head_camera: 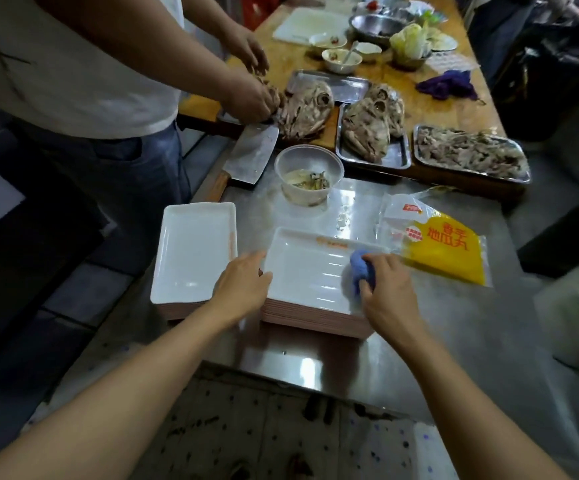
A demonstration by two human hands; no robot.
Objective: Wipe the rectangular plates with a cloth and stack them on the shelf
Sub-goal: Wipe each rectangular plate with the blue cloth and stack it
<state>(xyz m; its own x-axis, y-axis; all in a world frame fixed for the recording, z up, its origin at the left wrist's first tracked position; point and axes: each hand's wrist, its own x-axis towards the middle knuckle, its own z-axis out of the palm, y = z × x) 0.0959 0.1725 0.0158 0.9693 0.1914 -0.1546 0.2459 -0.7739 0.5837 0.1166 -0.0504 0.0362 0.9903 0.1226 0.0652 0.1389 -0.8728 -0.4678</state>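
Two stacks of white rectangular plates stand on the steel table. The left stack (194,251) lies untouched. On the top plate of the right stack (310,268), my right hand (386,289) grips a bunched blue cloth (359,268) and presses it against the plate's right side. My left hand (243,284) rests on that plate's left rim, fingers fairly straight. No shelf is in view.
A yellow plastic bag (443,247) lies right of the plates. Behind them stand a clear tub (308,174) and a cleaver (251,155). Another person (246,95) handles cooked meat over metal trays (468,157). The steel table's front edge (298,379) is close to me.
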